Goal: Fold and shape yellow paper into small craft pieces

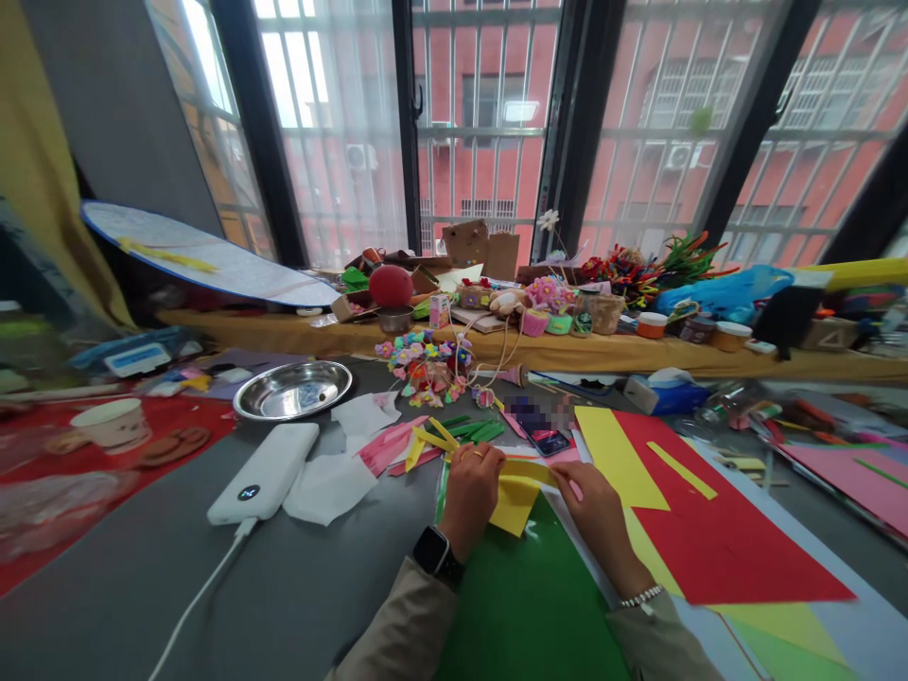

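Note:
A yellow paper strip (531,470) stretches between my two hands, above the middle of the table. My left hand (471,494), with a watch on its wrist, is closed on the strip's left end. The right end is pinched in the fingers of my right hand (594,515). Just under the strip lies a yellow paper piece (514,509), partly covering a green sheet (532,605). Folded yellow strips (434,437) and green paper pieces (477,430) lie beyond my left hand.
Left of my hands are a white power bank (266,473) with a cable, white tissues (330,487) and a metal plate (293,390). A phone (539,426) lies beyond my hands. To the right is red paper (744,539). Crafts crowd the window ledge (340,336).

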The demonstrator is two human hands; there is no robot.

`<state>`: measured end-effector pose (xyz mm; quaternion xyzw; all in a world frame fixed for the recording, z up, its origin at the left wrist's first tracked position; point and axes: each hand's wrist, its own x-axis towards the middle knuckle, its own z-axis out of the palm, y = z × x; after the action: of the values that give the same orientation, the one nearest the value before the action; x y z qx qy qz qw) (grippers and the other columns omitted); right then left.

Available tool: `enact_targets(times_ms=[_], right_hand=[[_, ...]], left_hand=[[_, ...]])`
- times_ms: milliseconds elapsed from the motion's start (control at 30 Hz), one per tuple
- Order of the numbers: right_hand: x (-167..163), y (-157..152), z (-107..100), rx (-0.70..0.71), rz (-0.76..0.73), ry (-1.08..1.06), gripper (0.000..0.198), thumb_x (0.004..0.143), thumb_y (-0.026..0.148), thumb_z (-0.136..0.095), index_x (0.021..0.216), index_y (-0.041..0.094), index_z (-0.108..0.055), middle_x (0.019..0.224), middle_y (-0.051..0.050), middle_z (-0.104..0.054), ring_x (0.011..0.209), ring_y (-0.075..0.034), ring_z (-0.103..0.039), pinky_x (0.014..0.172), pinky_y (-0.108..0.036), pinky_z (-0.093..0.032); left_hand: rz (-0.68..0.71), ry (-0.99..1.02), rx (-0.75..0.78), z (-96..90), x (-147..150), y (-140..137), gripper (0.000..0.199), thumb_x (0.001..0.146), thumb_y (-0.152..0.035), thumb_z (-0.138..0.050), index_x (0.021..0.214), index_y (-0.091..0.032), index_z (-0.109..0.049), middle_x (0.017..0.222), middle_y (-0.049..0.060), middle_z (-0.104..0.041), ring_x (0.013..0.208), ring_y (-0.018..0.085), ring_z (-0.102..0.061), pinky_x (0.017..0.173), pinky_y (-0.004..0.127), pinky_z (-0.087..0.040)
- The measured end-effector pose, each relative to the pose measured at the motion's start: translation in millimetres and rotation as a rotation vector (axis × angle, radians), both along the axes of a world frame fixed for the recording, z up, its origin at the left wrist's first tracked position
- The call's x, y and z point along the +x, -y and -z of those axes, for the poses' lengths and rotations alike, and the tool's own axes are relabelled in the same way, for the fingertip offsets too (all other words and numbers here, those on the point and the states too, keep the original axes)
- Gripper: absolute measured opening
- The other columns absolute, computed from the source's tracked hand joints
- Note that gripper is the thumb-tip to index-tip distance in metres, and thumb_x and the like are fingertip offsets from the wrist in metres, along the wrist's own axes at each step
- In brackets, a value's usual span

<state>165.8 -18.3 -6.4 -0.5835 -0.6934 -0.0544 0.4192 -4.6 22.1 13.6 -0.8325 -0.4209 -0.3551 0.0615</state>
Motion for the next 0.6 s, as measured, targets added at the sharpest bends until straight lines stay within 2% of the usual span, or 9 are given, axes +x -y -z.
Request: enact_targets(times_ms=[600], right_hand=[[0.2,-0.1,1.1,0.010,-0.010,0.004,0.019,0.079,0.027,-0.040,0.078,0.018,-0.057,0.075,-0.004,-0.060,0.072,-0.018,-0.054,0.064,-0.030,-0.042]], left_hand=[[0.023,-0.004,-0.013,0.8,1.9,0.2,0.012,0.078,-0.015,-0.039,0.074,-0.018,-0.050,0.073,0.002,-0.054,0.071,0.014,-0.048,0.077,0.034,-0.036]])
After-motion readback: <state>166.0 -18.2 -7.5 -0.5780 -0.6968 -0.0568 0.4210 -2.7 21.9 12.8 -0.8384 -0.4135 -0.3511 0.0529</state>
